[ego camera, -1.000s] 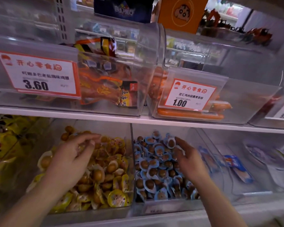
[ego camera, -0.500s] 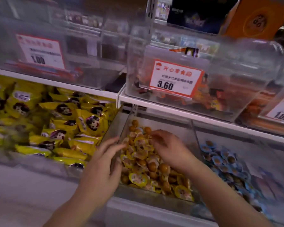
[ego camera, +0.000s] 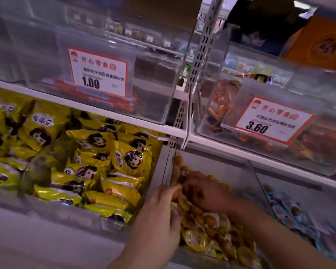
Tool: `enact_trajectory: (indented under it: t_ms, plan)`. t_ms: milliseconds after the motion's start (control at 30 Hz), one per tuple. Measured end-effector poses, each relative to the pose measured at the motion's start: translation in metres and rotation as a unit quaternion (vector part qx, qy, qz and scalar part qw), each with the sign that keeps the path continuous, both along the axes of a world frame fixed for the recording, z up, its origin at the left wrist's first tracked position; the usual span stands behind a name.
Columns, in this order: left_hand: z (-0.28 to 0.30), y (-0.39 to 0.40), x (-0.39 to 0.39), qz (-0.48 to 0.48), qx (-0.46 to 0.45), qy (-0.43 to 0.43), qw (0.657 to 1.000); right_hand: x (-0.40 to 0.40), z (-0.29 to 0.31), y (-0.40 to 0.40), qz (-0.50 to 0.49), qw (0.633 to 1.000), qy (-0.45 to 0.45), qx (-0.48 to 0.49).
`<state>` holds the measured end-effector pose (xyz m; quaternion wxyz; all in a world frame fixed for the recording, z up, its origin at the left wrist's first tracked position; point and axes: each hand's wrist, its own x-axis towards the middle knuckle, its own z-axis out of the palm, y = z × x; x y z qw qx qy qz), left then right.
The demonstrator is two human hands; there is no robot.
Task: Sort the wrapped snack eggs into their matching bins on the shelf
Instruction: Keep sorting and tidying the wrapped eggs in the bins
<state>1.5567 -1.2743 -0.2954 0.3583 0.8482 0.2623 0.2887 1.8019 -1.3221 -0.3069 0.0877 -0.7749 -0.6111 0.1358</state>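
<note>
Two hands are down in the clear bin (ego camera: 211, 164) of yellow-wrapped eggs (ego camera: 211, 222) on the lower shelf. The left hand (ego camera: 159, 212) comes in over the bin's left wall, its fingers curved onto the top of the pile near the divider. The right hand (ego camera: 208, 193) lies palm-down across the heap further back, fingers buried among the wrappers. Motion blur hides both sets of fingertips, so I cannot tell whether either hand is pinching an egg or only raking through them.

The step looks like a search of this bin for strays, and it goes best slowly. Spread the heap with flat fingers rather than scooping — that turns over the lower layers without spilling eggs over the low front lip. The odd ones should be told by wrapper colour: the neighbouring bin to the right holds blue-wrapped eggs (ego camera: 291, 212), so any blue foil in the yellow pile is what to lift out. Pinch such an egg by its wrapper edge, not the soft middle, and carry it low across the wall between the two bins.

The yellow snack packets (ego camera: 97, 167) in the bin to the left sit just beside the left wrist — keep the forearm from dragging them forward. The price tags (ego camera: 98, 72) above mark the upper bins only and give no help here.
</note>
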Motion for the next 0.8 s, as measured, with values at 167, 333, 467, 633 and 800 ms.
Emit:
enact_trajectory:
  t_ms: [167, 333, 467, 633, 800]
  plan:
    - [0.002, 0.002, -0.001, -0.009, -0.018, 0.000, 1.000, 0.022, 0.029, -0.038, -0.019, 0.988, -0.064, -0.141]
    - [0.001, -0.001, 0.003, 0.008, -0.018, -0.021, 1.000, 0.017, 0.036, -0.010, -0.084, 0.995, -0.046, 0.000]
    - [0.001, -0.003, 0.002, 0.006, -0.009, -0.021, 1.000, -0.007, 0.023, 0.049, -0.084, 0.996, 0.019, 0.017]
    - [0.001, -0.003, 0.000, 0.002, -0.007, -0.018, 1.000, -0.002, 0.006, 0.073, -0.138, 0.984, 0.011, -0.113]
    - [0.000, -0.003, 0.001, 0.003, -0.006, -0.009, 1.000, 0.017, 0.002, 0.072, -0.155, 0.976, -0.003, -0.154]
